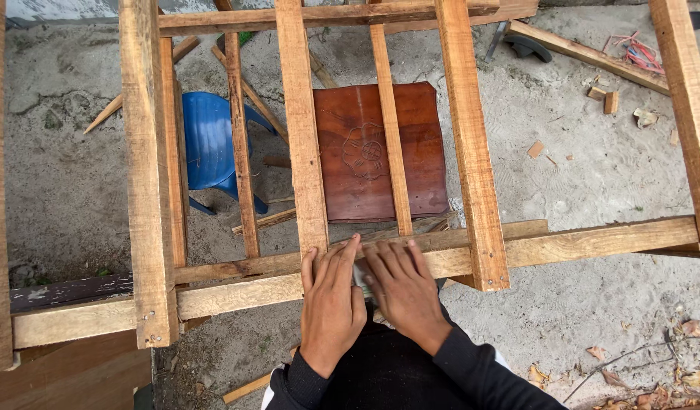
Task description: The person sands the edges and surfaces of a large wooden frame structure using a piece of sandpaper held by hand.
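Both of my hands lie flat, side by side, on a horizontal wooden rail (pixel 593 243) of a rough timber frame. My left hand (pixel 331 300) has its fingers stretched forward over the rail's top. My right hand (pixel 403 288) presses a small grey-white piece (pixel 360 277), mostly hidden between the two hands, against the wood. Upright slats (pixel 301 129) cross the rail just ahead of my fingertips.
Below the frame stand a reddish-brown carved wooden stool top (pixel 357 152) and a blue plastic chair (pixel 209 144) on sandy ground. Loose boards, wood offcuts (pixel 602 95) and dry leaves lie scattered to the right. Another plank (pixel 585 53) lies at the far right.
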